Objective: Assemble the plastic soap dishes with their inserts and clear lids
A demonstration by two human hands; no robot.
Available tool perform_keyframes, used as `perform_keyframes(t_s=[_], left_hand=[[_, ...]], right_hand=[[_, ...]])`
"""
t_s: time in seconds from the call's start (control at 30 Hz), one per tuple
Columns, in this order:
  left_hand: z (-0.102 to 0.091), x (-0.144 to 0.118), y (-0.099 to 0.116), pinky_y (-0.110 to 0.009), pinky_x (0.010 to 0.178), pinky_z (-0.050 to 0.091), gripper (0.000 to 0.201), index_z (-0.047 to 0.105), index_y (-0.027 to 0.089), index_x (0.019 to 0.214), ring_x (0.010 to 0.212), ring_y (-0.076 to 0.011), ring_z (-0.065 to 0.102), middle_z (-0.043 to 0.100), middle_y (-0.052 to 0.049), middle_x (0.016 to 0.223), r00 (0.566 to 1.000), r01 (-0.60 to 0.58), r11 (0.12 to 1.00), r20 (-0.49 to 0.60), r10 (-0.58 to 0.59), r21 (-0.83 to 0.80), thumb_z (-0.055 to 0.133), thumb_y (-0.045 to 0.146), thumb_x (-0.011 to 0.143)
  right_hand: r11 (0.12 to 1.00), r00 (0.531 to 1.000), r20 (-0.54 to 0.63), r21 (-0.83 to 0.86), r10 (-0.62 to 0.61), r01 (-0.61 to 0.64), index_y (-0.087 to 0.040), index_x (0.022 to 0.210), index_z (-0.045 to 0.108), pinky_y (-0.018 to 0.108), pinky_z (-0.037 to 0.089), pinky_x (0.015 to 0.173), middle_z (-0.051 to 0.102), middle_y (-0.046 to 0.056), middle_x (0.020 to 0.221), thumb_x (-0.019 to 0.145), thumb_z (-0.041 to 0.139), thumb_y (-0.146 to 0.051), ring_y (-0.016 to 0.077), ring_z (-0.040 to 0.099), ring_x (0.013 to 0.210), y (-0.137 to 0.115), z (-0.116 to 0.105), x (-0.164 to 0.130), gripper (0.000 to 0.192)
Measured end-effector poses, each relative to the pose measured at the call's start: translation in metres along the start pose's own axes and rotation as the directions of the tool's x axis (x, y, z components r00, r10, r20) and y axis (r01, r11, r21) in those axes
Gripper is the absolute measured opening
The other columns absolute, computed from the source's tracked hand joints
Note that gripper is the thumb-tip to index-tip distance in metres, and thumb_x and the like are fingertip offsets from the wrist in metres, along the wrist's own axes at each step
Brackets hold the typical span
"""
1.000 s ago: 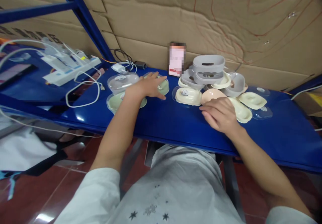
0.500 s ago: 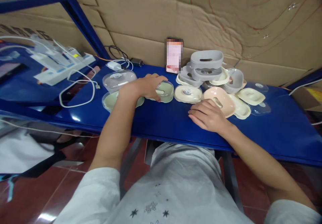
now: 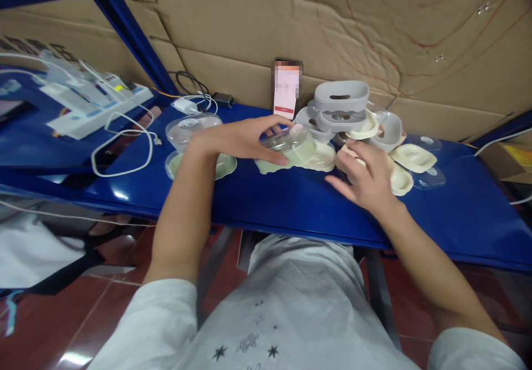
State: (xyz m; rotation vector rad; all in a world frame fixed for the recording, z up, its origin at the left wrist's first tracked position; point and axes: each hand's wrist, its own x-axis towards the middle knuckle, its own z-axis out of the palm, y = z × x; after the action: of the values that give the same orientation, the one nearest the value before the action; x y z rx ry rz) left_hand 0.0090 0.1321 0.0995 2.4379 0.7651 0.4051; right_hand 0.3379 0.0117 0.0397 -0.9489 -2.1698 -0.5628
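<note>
My left hand (image 3: 257,140) grips a green soap dish (image 3: 305,151) with a clear lid, tilted up off the table. Behind it, a cream soap dish (image 3: 325,159) with a clear lid is partly covered. My right hand (image 3: 363,173) is raised with its fingers apart, over a peach soap dish that it mostly hides. Whether the fingertips touch that dish I cannot tell. Beyond my right hand, grey soap dishes (image 3: 341,96) are piled up, with a cream piece (image 3: 363,126) among them. To the left lies another green soap dish (image 3: 226,166), partly behind my left forearm.
A grey lidded dish (image 3: 193,126) sits at the left. Cream pieces (image 3: 415,158) and clear lids (image 3: 430,178) lie at the right. A phone (image 3: 286,88) leans on the cardboard (image 3: 233,32). A power strip (image 3: 100,112) with white cables occupies the far left of the blue table (image 3: 274,206).
My left hand has lifted and tilted the green soap dish and moved it right, in front of the cream one. My right hand has risen from the table, and its fingers have spread.
</note>
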Motion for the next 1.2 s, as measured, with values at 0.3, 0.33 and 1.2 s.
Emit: perform_keyframes(t_s=[0.3,0.33,1.2], left_hand=[[0.040,0.029,0.036,-0.037,0.087,0.063,0.080,0.060,0.029,0.154,0.125,-0.0308,0.071,0.069,-0.009,0.148,0.985,-0.122,0.894,0.056,0.161,-0.432,0.047,0.086,0.100],[0.044,0.032,0.034,-0.040,0.093,0.062,0.081,0.060,0.028,0.154,0.127,-0.0314,0.070,0.070,-0.010,0.146,0.989,-0.119,0.902,0.030,0.144,-0.415,0.049,0.086,0.099],[0.068,0.039,0.019,-0.054,0.108,0.052,0.088,0.065,0.005,0.147,0.134,-0.0471,0.065,0.071,-0.029,0.140,0.747,0.664,0.620,-0.337,-0.573,0.417,0.031,0.075,0.108]], right_hand=[[0.996,0.998,-0.025,0.067,-0.055,0.056,-0.039,0.144,0.067,0.058,0.056,0.115,0.071,0.007,0.148,0.101,0.073,-0.022,0.0340,0.062,0.145,-0.027,0.016,0.003,0.047],[0.995,0.998,-0.009,0.081,-0.065,0.065,-0.037,0.142,0.068,0.055,0.056,0.114,0.072,0.007,0.147,0.102,0.070,-0.018,0.0328,0.063,0.144,-0.026,0.019,0.002,0.044],[0.896,0.861,0.354,0.383,-0.366,0.223,-0.014,0.155,0.060,0.051,0.051,0.115,0.066,0.019,0.155,0.108,0.063,-0.053,0.0324,0.063,0.143,-0.051,0.029,0.004,0.062]])
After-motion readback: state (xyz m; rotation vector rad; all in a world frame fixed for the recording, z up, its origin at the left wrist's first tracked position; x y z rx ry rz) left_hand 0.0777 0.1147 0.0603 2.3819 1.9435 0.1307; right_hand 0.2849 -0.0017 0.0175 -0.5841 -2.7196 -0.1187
